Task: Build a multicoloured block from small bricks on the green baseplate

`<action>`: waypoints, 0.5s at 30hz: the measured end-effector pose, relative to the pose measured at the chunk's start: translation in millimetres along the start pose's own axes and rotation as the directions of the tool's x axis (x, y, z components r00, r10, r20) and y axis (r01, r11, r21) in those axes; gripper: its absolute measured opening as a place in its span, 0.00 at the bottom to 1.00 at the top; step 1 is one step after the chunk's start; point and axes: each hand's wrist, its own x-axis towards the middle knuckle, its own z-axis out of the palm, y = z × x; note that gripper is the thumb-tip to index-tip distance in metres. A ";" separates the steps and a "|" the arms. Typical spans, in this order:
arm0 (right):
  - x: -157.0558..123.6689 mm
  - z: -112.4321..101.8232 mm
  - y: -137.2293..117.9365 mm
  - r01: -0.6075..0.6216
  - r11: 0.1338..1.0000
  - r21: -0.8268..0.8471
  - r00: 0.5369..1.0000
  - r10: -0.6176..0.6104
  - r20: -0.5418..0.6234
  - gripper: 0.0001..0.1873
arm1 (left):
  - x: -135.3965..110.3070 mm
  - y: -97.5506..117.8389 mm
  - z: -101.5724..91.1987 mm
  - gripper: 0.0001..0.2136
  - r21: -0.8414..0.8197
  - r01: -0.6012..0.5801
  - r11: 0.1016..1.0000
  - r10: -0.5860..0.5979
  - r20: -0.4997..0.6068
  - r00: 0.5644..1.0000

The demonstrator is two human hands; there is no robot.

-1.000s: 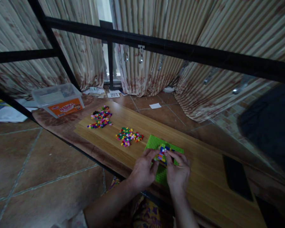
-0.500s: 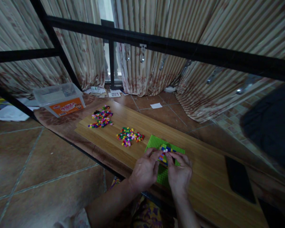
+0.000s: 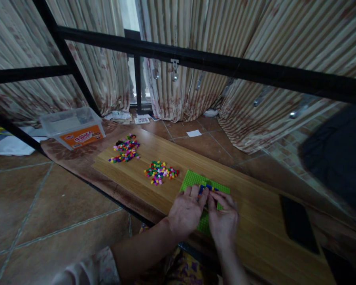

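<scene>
A green studded baseplate [image 3: 190, 179] lies on the wooden board, with small colourful building bricks [image 3: 209, 187] built up on it, mostly blue ones showing. My left hand [image 3: 186, 209] rests over the left side of these bricks, its fingers stretched out and the index finger pressing down at the middle. My right hand [image 3: 224, 215] is closed, thumb and index finger pinched together at the right side of the bricks. Whatever lies between those fingertips is hidden. Both hands cover much of the brickwork, and their fingertips nearly meet.
Left of the baseplate lie a loose brick pile [image 3: 160, 172] and another farther pile [image 3: 126, 149] on the wooden board [image 3: 154, 144]. A clear plastic tub [image 3: 72, 126] with an orange label stands beyond. Toward the right is a dark phone-like slab [image 3: 298, 223].
My left hand has shifted slightly right, its fingers reaching farther over the bricks and hiding the white brick seen before. The right hand stays pinched in nearly the same place.
</scene>
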 end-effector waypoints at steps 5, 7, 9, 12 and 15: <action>-0.5 -1.3 -1.4 -0.021 1.000 0.015 1.000 0.020 0.019 0.13 | -0.6 -3.5 7.5 0.22 0.047 -0.024 0.999 0.024 0.002 1.000; -0.9 -1.5 -1.9 -0.030 0.999 0.031 0.999 0.030 0.014 0.13 | -0.8 -4.1 8.0 0.22 0.051 -0.022 0.998 0.021 0.016 1.000; -0.7 -2.1 -2.4 -0.036 0.998 0.042 0.999 0.036 0.015 0.13 | -0.8 -3.8 8.4 0.22 0.058 -0.013 0.998 0.011 0.027 1.000; 1.8 -4.0 -3.4 -0.056 0.997 0.061 0.998 0.054 0.032 0.14 | -0.7 -2.5 9.8 0.21 0.068 -0.008 0.998 0.007 0.022 1.000; 6.4 -6.1 -4.9 -0.070 0.995 0.064 0.996 0.065 0.068 0.16 | -1.1 -1.2 11.0 0.21 0.077 -0.009 0.997 0.010 -0.007 1.000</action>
